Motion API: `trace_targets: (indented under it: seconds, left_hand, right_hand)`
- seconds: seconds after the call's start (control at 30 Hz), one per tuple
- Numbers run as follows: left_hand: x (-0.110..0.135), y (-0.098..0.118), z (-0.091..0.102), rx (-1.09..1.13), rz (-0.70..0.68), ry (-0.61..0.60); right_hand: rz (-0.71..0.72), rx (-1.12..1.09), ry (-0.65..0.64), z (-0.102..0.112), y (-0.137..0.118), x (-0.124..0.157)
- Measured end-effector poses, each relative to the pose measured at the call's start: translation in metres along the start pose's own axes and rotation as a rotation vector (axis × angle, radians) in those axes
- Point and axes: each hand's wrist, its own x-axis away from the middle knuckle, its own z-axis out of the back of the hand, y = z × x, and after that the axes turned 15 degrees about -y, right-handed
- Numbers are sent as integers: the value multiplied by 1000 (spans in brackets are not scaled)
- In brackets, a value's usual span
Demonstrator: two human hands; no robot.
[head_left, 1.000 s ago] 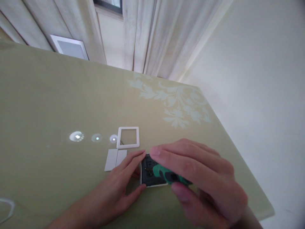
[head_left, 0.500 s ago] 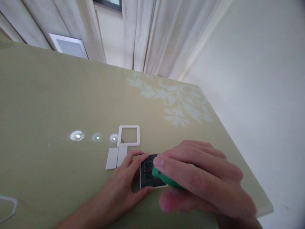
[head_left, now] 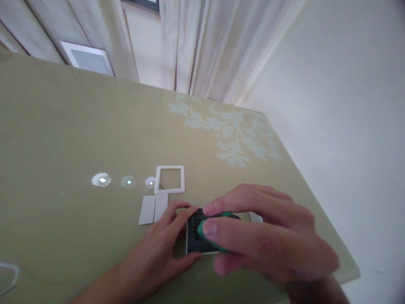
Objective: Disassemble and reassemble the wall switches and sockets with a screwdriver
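Note:
The black wall switch base (head_left: 192,244) with a thin white rim lies on the table below my view's middle. My left hand (head_left: 164,236) grips it by its left end, fingers at the far edge and thumb at the near edge. Over its right part, my right hand (head_left: 268,236) is closed around the green-and-black handle of a screwdriver (head_left: 201,229); the blade is hidden. Just beyond my left hand are two white rocker plates (head_left: 147,210), side by side. A white square switch frame (head_left: 182,179) lies flat behind them.
The glossy beige table (head_left: 79,126) has a pale floral pattern and bright lamp reflections. A small pale piece (head_left: 255,217) shows partly behind my right hand. Curtains (head_left: 215,42) and a white-framed panel (head_left: 90,58) stand past the far edge; a white wall (head_left: 354,126) is at right.
My right hand has turned slightly and its fingers have shifted on the screwdriver handle, showing more of it. My left hand still grips the switch base.

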Motion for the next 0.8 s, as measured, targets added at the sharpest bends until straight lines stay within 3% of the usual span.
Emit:
trace_targets:
  seconds: [0.17,0.3,0.4,0.47,0.63,0.8]
  left_hand:
    - [4,-2,-3,-17,-3,-42]
    - [7,-7,-12,-22,34,21]
    - [7,-9,-13,11,61,41]
    - [5,-7,-10,29,73,30]
    - [2,0,0,26,80,-19]
    - [2,0,0,121,62,-48]
  right_hand:
    - [4,68,-44,8,4,-1]
    - [46,218,100,2,6,3]
    - [47,358,127,-4,6,7]
    - [40,336,106,-5,4,8]
    - [40,11,-23,-5,2,5]
    - [105,201,93,-5,11,4]
